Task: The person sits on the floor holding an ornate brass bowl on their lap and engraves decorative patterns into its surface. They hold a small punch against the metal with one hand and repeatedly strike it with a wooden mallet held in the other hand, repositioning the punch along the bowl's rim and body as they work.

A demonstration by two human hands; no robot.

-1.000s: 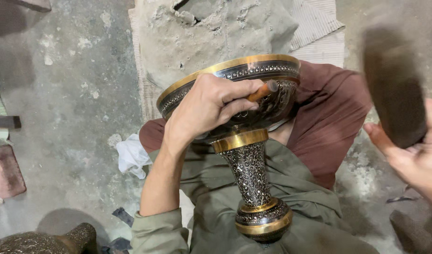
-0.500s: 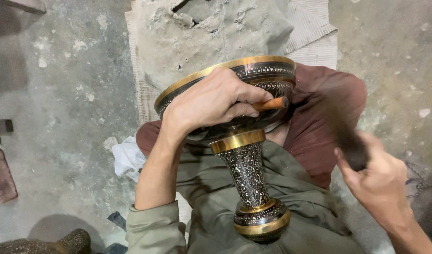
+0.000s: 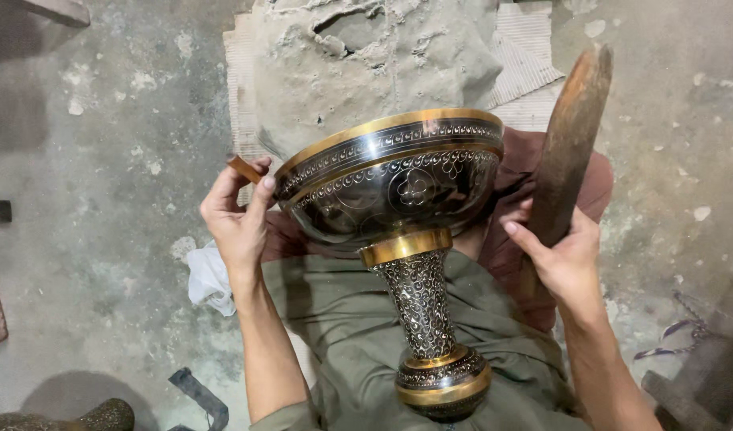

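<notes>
A large engraved metal goblet (image 3: 398, 191), dark with gold bands, lies tilted across my lap, its bowl pointing away and its foot (image 3: 442, 383) toward me. My left hand (image 3: 239, 215) rests against the bowl's left rim and pinches a small brown wooden-handled tool (image 3: 244, 168). My right hand (image 3: 558, 255) grips the lower end of a long brown wooden mallet (image 3: 570, 152), held upright just to the right of the bowl.
A lump of grey clay-like block (image 3: 366, 64) sits on a mat (image 3: 534, 56) beyond the goblet. A white rag (image 3: 208, 279) lies on the concrete floor at my left. Another engraved metal piece (image 3: 87, 417) shows at the bottom left.
My left hand slid off the top of the bowl to its left rim. My right hand brought the wooden mallet up beside the bowl's right side.
</notes>
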